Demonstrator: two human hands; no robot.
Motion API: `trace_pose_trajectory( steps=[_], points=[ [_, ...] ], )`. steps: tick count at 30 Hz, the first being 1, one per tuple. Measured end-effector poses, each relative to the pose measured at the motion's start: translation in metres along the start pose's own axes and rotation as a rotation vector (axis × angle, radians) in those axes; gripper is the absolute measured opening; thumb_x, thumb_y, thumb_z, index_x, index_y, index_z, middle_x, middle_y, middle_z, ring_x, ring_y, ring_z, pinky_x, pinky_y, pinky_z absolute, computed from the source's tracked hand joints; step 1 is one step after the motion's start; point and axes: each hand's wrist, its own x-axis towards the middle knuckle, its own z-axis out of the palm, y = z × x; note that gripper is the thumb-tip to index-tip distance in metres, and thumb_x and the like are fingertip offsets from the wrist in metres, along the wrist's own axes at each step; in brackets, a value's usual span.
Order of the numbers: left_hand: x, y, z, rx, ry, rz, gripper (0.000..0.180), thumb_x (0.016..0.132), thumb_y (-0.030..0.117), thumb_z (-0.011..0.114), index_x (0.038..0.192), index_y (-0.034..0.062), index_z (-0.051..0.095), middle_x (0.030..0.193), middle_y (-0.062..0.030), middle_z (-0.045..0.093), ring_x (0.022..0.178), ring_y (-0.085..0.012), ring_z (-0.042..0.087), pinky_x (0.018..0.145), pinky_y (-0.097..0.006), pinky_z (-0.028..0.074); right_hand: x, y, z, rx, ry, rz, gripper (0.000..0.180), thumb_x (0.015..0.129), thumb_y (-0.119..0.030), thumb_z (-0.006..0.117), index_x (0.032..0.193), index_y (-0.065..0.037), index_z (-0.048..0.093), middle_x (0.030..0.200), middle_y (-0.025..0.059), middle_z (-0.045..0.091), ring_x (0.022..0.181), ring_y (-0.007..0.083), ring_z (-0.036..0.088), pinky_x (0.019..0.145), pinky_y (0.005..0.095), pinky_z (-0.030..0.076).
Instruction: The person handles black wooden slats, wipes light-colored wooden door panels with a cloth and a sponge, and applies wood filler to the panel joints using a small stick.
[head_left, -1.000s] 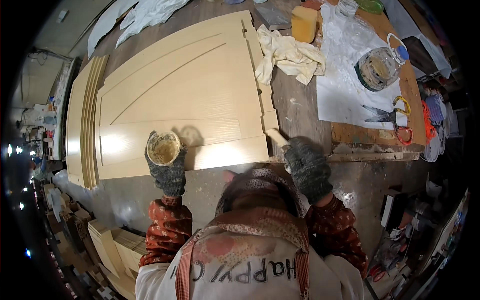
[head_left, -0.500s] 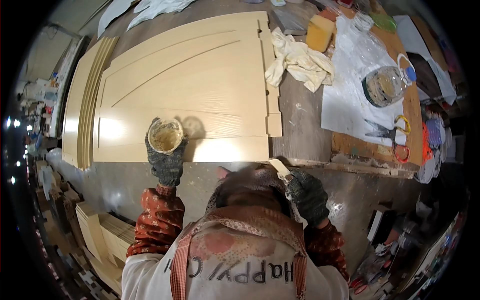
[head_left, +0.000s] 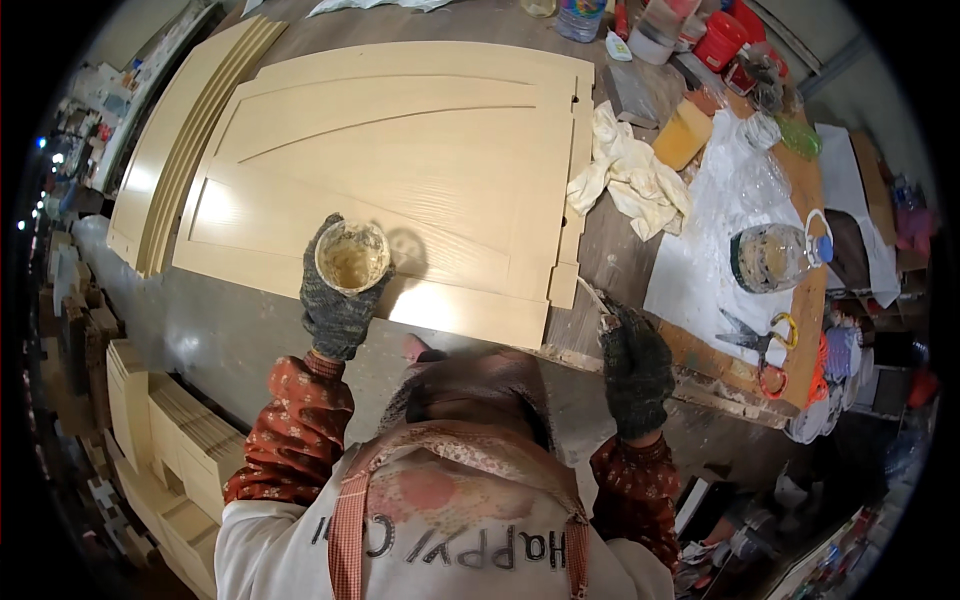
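Observation:
My left hand (head_left: 336, 312), in a dark grey knit glove, is closed round a small cup (head_left: 352, 262) smeared with cream-coloured paste. The cup is held over the near edge of a cream door panel (head_left: 400, 170) with a curved groove, lying flat on the workbench. My right hand (head_left: 637, 372), gloved alike, is closed on a thin, flat scraper (head_left: 592, 292) that is seen nearly edge-on. Its tip points up and left, close to the panel's lower right corner. The scraper's grip is hidden in the glove.
A stack of cream panels (head_left: 190, 150) stands left of the panel. To the right lie a crumpled cloth (head_left: 635, 175), a yellow sponge (head_left: 683, 135), scissors (head_left: 760, 345) and a plastic bottle (head_left: 772, 258) on white sheeting. More cream boards (head_left: 190, 440) rest below, at lower left.
My view has turned, so the bench and panel appear tilted. My right hand has moved right and up to the bench edge, and the scraper has turned edge-on. My left hand still holds the cup.

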Motion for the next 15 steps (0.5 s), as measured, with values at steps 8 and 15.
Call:
trace_pose_trajectory(
  steps=[8,15],
  points=[
    [-0.002,-0.016,0.001,-0.093,-0.008,0.016,0.073,0.067,0.020,0.082,0.125,-0.0015,0.042,0.113,-0.0153,0.056,0.104,-0.0248,0.057,0.088,-0.034,0.049,0.026,-0.008,0.006,0.217,-0.168,0.062,0.024,0.085,-0.011,0.058,0.108,-0.005,0.063,0.097,0.0146,0.064,0.089,0.0281,0.060,0.081,0.0347,0.046],
    [-0.002,-0.018,0.001,-0.068,0.022,0.025,0.078,0.063,0.024,0.084,0.125,-0.0013,0.044,0.112,-0.0144,0.057,0.100,-0.0236,0.058,0.087,-0.034,0.049,0.043,-0.009,0.019,0.076,-0.257,-0.214,0.023,0.081,-0.010,0.060,0.104,-0.007,0.063,0.105,0.0129,0.062,0.094,0.0296,0.058,0.087,0.0398,0.045]
  ],
)
